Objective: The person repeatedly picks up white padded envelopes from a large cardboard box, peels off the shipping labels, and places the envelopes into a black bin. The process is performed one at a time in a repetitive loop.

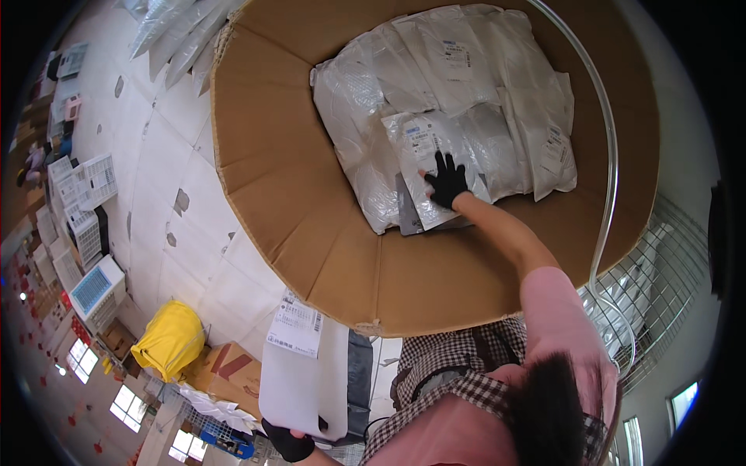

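My right hand (446, 182), in a black glove with bare fingertips, lies flat with spread fingers on a white plastic mailing bag (423, 140). That bag carries a printed label and rests on several other white padded mailing bags (458, 58) inside a large round-looking cardboard box (272, 155). A dark grey flat piece (409, 210) shows from under it. Low on the left, my gloved left hand (289, 441) grips the lower edge of a white flat package (291, 388) with a label. Its fingers are partly hidden. Dark grey plastic (358, 388) hangs beside that package.
A clear tube (610, 155) curves over the box's right side. Beyond it stands a wire cage (660, 279) with white bags. To the left are a yellow sack (171, 339), a brown carton (233, 377) and white plastic crates (93, 182) on a pale, chipped floor.
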The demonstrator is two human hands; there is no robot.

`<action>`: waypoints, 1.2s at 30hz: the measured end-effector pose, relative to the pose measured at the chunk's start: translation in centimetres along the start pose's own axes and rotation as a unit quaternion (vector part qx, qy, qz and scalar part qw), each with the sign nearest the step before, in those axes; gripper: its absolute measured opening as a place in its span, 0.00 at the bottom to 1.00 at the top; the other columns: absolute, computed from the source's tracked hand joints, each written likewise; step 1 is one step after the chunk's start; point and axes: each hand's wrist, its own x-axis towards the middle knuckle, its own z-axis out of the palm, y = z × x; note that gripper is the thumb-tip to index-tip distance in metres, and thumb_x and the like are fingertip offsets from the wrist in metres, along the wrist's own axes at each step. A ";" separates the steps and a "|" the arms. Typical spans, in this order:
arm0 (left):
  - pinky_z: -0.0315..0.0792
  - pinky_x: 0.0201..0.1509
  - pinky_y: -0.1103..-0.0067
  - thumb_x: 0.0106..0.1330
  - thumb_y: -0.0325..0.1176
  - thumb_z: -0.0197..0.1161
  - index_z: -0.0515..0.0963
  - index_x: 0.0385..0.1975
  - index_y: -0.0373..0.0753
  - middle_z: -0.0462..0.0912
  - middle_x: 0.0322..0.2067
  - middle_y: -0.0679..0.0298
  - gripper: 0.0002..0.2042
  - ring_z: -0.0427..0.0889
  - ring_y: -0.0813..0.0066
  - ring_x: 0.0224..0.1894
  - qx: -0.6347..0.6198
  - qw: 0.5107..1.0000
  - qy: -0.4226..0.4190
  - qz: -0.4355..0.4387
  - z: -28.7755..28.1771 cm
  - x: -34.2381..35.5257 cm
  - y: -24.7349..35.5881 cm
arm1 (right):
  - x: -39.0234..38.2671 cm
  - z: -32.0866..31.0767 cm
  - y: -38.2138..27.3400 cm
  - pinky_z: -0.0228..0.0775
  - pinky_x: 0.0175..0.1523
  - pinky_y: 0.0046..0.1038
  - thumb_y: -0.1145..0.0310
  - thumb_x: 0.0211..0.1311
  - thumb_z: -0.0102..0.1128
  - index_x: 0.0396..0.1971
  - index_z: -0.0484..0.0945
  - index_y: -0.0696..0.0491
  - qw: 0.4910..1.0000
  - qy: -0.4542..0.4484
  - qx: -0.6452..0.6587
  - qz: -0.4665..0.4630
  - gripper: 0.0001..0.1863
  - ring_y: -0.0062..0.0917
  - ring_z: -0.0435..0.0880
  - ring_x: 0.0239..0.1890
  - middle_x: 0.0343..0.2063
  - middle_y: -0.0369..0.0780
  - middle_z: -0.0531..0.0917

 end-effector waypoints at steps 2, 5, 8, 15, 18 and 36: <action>0.70 0.45 0.69 0.52 0.48 0.65 0.58 0.55 0.33 0.74 0.41 0.55 0.36 0.75 0.58 0.41 -0.122 0.992 0.005 -0.031 1.1 0.6 0.0 | -3.1 0.0 -2.6 0.54 0.55 0.53 0.50 0.48 0.54 0.51 0.71 0.43 0.987 -0.145 -0.040 -0.050 0.28 0.46 0.62 0.59 0.58 0.51 0.62; 0.71 0.46 0.68 0.45 0.49 0.70 0.55 0.56 0.34 0.71 0.45 0.56 0.43 0.75 0.58 0.40 -0.225 0.964 0.140 0.019 5.4 1.2 2.1 | -10.6 -9.9 -9.8 0.69 0.37 0.35 0.46 0.52 0.53 0.20 0.79 0.58 0.922 -0.092 0.335 -0.169 0.26 0.37 0.80 0.28 0.21 0.49 0.79; 0.72 0.46 0.70 0.42 0.52 0.72 0.54 0.58 0.33 0.70 0.46 0.56 0.47 0.77 0.62 0.40 -0.225 0.960 0.165 0.011 7.0 0.2 2.2 | -16.4 -16.4 -14.8 0.67 0.32 0.21 0.48 0.60 0.50 0.23 0.80 0.58 0.603 -0.467 0.578 -0.290 0.25 0.17 0.76 0.25 0.24 0.38 0.81; 0.69 0.47 0.74 0.40 0.45 0.75 0.66 0.51 0.32 0.75 0.43 0.59 0.39 0.75 0.69 0.44 -0.065 0.984 -0.094 -0.138 4.5 -1.6 1.2 | -21.8 -19.9 -19.8 0.70 0.42 0.26 0.52 0.53 0.57 0.47 0.68 0.60 0.473 -0.408 0.717 -0.310 0.29 0.25 0.77 0.37 0.36 0.44 0.77; 0.68 0.47 0.74 0.39 0.48 0.75 0.67 0.49 0.30 0.76 0.41 0.59 0.39 0.75 0.69 0.44 -0.183 0.975 -0.065 -0.108 5.8 -0.1 2.0 | -22.0 -18.4 -20.4 0.64 0.53 0.30 0.58 0.52 0.59 0.56 0.58 0.60 0.559 -0.331 0.654 -0.388 0.35 0.31 0.72 0.49 0.47 0.47 0.73; 0.71 0.32 0.79 0.49 0.24 0.64 0.79 0.33 0.33 0.81 0.23 0.57 0.10 0.81 0.69 0.27 0.163 0.977 -0.079 0.114 8.4 2.5 4.6 | -20.2 -20.5 -16.6 0.67 0.37 0.32 0.65 0.51 0.57 0.40 0.76 0.50 0.651 -0.213 0.535 -0.495 0.15 0.35 0.78 0.32 0.30 0.44 0.80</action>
